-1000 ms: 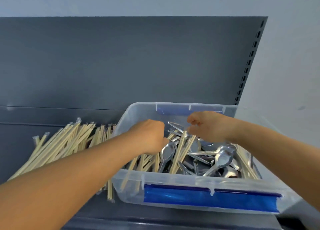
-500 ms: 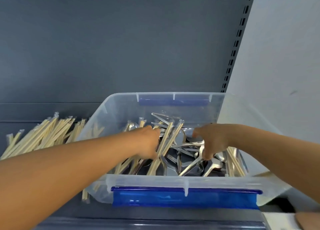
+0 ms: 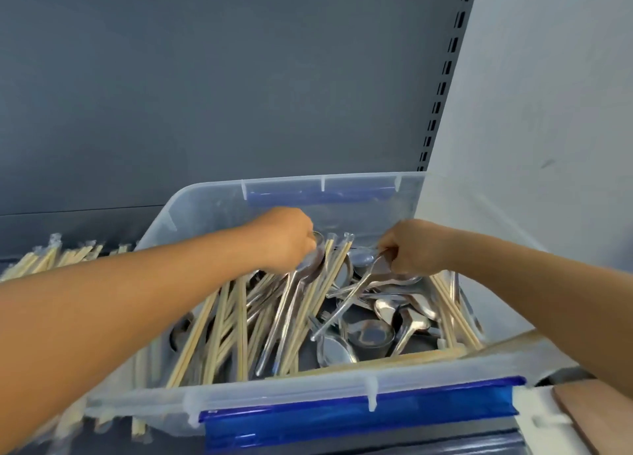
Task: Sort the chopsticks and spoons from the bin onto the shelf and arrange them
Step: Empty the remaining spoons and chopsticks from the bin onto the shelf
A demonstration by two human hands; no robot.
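Shelf, far left: pile of wrapped chopsticks, long axes running near-left to far-right, tips toward the back panel

Clear bin with blue latches, centre, on the shelf: loose chopsticks fill its left half, long axes leaning near-left to far-right; metal spoons are heaped in its right half, handles pointing various ways

Left hand, inside bin: fingers curled down onto a spoon and chopsticks; exact grip cannot be told

Right hand, inside bin: fingers curled, pinching a spoon handle slanting down toward near-left
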